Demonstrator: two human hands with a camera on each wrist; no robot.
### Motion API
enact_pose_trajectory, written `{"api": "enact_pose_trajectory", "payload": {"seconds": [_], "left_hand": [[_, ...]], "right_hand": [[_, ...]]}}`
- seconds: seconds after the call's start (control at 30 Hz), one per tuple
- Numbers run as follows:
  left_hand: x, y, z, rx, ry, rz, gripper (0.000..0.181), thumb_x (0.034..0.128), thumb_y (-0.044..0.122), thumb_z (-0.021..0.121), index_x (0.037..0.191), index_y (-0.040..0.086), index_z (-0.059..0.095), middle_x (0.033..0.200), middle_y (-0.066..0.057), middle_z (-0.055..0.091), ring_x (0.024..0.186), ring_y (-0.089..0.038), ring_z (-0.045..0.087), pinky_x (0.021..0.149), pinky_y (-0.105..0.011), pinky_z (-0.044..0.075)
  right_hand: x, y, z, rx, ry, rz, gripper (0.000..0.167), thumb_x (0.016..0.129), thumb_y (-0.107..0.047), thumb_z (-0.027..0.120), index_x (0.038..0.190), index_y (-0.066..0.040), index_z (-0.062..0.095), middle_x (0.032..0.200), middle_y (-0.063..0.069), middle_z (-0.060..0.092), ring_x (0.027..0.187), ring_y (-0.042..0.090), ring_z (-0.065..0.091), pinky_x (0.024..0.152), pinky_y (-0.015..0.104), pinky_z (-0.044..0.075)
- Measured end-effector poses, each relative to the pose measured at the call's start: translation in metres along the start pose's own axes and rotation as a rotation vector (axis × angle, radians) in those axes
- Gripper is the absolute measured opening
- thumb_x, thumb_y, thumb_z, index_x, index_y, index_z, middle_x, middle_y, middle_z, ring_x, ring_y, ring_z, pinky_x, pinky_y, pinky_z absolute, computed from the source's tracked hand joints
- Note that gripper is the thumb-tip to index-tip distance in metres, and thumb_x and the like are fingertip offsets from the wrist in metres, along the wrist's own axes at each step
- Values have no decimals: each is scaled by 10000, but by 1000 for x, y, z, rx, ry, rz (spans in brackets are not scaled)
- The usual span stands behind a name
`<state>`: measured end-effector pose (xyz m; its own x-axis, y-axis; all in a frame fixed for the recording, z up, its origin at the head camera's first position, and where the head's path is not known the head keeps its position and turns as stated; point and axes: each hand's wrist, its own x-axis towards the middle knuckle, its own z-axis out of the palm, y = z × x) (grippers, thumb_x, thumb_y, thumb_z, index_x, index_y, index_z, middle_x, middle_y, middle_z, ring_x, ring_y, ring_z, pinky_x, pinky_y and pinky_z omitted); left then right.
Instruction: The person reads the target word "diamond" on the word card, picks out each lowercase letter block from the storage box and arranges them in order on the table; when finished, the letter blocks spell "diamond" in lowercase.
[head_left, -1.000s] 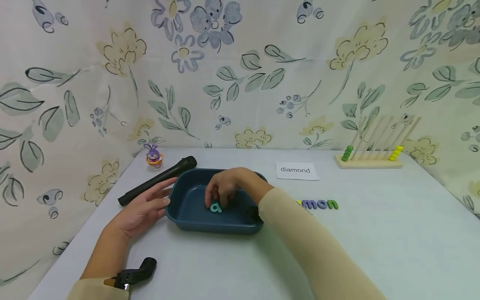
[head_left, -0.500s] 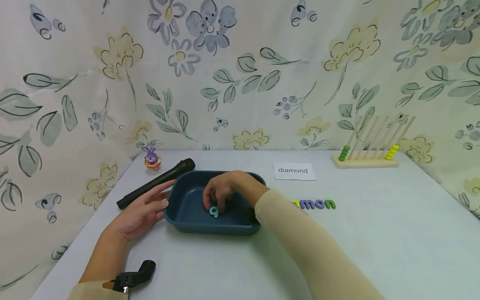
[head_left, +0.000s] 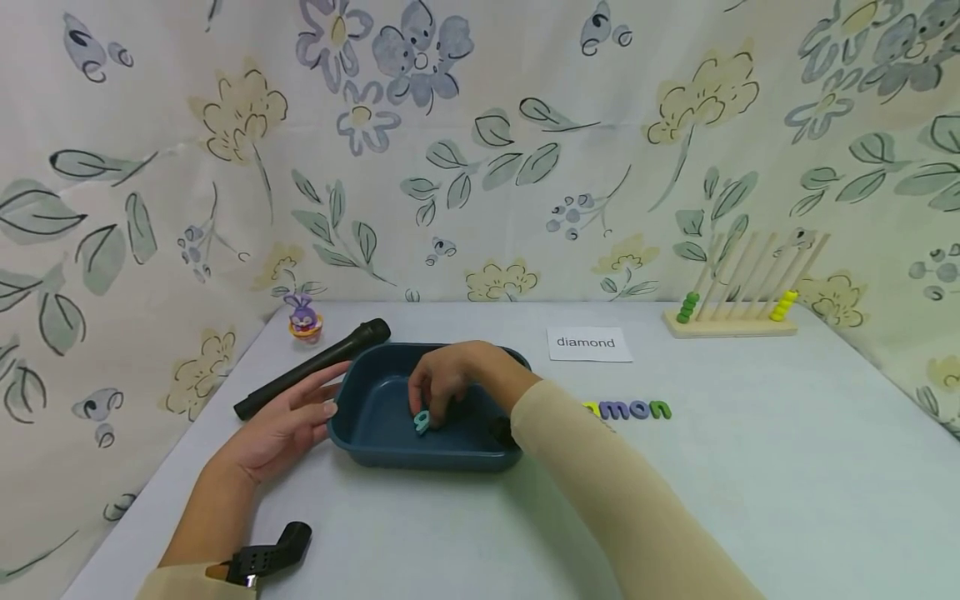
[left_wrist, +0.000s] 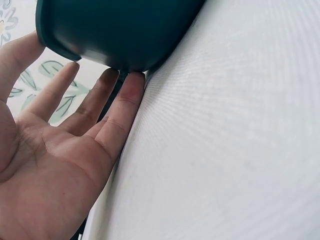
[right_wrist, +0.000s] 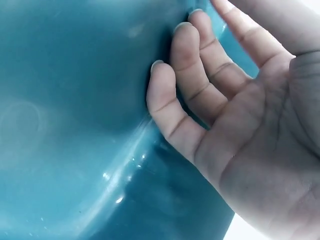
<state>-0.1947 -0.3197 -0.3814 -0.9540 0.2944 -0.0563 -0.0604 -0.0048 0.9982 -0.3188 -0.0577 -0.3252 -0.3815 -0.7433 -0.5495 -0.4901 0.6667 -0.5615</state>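
Observation:
A small teal toy letter (head_left: 422, 422) is between the thumb and fingers of my right hand (head_left: 442, 379), which pinches it low inside a blue plastic basin (head_left: 427, 458). The letter appears tilted, and part of it is covered by the fingers. In the right wrist view, several curled fingers (right_wrist: 185, 55) are near the basin's inner surface (right_wrist: 60, 150); the letter is out of sight there. My left hand (head_left: 281, 425) rests its extended fingertips against the basin's left outer wall, as the left wrist view shows with the fingers (left_wrist: 117, 115) below the wall (left_wrist: 120, 35).
Right of the basin, colored letters reading "mon" (head_left: 637, 409) lie in a row, partly covered by my right sleeve (head_left: 600, 475). Behind them is a "diamond" card (head_left: 589, 343). A bead rack (head_left: 731, 325) stands back right; a black microphone (head_left: 315, 367) and purple bunny toy (head_left: 303, 318) sit left.
The teal letter has turned between my right fingers, from lying flat to tilted, and moved slightly left. My left hand stays against the basin.

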Motion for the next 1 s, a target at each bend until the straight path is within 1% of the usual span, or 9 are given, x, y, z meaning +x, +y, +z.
{"api": "enact_pose_trajectory", "payload": {"seconds": [0.13, 0.27, 0.33, 0.43, 0.6, 0.67, 0.83, 1.0], "left_hand": [[-1, 0, 0, -5, 7, 0, 632, 1059, 117, 550, 1634, 147, 290, 1667, -229, 189, 1255, -67, 626, 1009, -239, 543], [-1, 0, 0, -4, 7, 1, 635, 1057, 115, 551, 1634, 142, 287, 1671, -238, 185, 1256, -71, 625, 1009, -239, 542], [-1, -1, -1, -5, 5, 0, 636, 1056, 114, 551, 1633, 140, 285, 1673, -241, 182, 1256, -75, 625, 1008, -239, 542], [0, -2, -1, -8, 6, -1, 639, 1053, 108, 557, 1632, 137, 288, 1674, -240, 182, 1262, -82, 623, 1009, -242, 543], [2, -2, 0, 10, 19, -7, 642, 1051, 125, 569, 1631, 140, 294, 1669, -233, 205, 1262, -89, 617, 1009, -243, 542], [2, -2, 0, 20, 27, -11, 645, 1051, 135, 574, 1631, 142, 294, 1666, -231, 215, 1257, -86, 616, 1007, -240, 542], [2, -1, 1, 29, 35, -20, 657, 1047, 148, 583, 1634, 141, 287, 1673, -229, 215, 1249, -69, 612, 1008, -237, 539], [1, -2, 1, 22, 39, -16, 655, 1045, 146, 586, 1631, 140, 295, 1676, -231, 211, 1249, -65, 614, 1010, -241, 539]], "right_hand": [[-1, 4, -3, 28, 66, -4, 116, 863, -132, 831, 930, -189, 756, 937, -53, 685, 896, 112, 593, 808, 311, 545], [-3, 7, -6, 107, 111, -23, 119, 856, -99, 830, 941, -153, 766, 961, -19, 744, 896, 120, 640, 824, 298, 581], [-4, 9, -6, 148, 111, -31, 143, 851, -78, 828, 962, -139, 762, 957, 3, 758, 884, 129, 654, 830, 293, 587], [-5, 9, -7, 182, 97, -36, 169, 850, -61, 824, 987, -124, 750, 944, 18, 759, 863, 135, 659, 833, 291, 595], [-9, 9, -8, 208, 78, -20, 177, 855, -23, 804, 996, -106, 737, 910, 32, 751, 824, 141, 666, 807, 289, 602], [-10, 8, -8, 208, 76, -14, 160, 864, -30, 796, 993, -102, 734, 903, 37, 749, 816, 147, 676, 800, 292, 603], [-11, 5, -7, 196, 102, -11, 100, 887, -89, 785, 974, -104, 736, 910, 39, 745, 825, 169, 699, 811, 319, 612], [-11, 3, -8, 209, 136, -11, 120, 859, -39, 793, 956, -88, 741, 914, 57, 747, 827, 176, 690, 817, 325, 620]]}}
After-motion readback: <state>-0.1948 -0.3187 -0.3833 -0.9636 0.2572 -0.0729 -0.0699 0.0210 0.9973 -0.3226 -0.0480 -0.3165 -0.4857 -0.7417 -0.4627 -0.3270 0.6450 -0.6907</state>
